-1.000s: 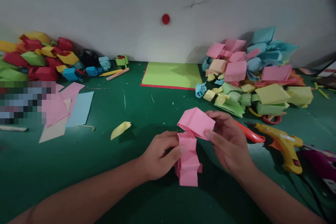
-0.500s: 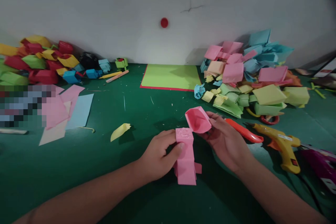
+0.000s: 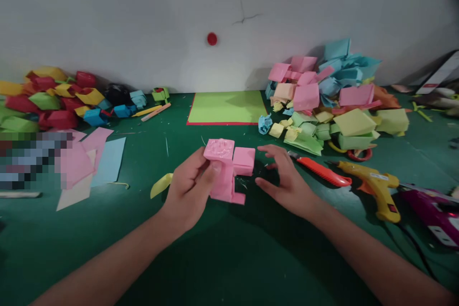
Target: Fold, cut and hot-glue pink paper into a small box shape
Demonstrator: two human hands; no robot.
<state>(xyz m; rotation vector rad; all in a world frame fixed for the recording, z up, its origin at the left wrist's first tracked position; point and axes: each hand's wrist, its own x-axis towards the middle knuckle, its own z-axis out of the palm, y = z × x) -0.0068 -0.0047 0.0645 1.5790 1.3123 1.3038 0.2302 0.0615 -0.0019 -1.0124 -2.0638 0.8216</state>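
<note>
My left hand [image 3: 191, 191] is closed around a folded pink paper figure [image 3: 223, 179], thumb on its front. The figure's top face looks glossy and lumpy, as if coated with glue. Just right of it, a small pink paper box [image 3: 244, 160] rests on the green table; whether the two touch, I cannot tell. My right hand [image 3: 287, 179] is open beside the box, fingers apart and holding nothing. A red-orange utility knife [image 3: 324, 171] lies right of that hand, with a yellow glue gun [image 3: 376, 184] beyond it.
A heap of folded paper pieces [image 3: 322, 100] sits at the back right, another colourful heap [image 3: 60, 98] at the back left. Between them lies a light green sheet [image 3: 227, 107] with a red edge. Pink and blue sheets [image 3: 109, 160] and a yellow scrap [image 3: 161, 185] are on the left.
My right hand has let go of the pink box, which is now on the table with its opening turned from view. My left hand has moved left and up, tilting the figure.
</note>
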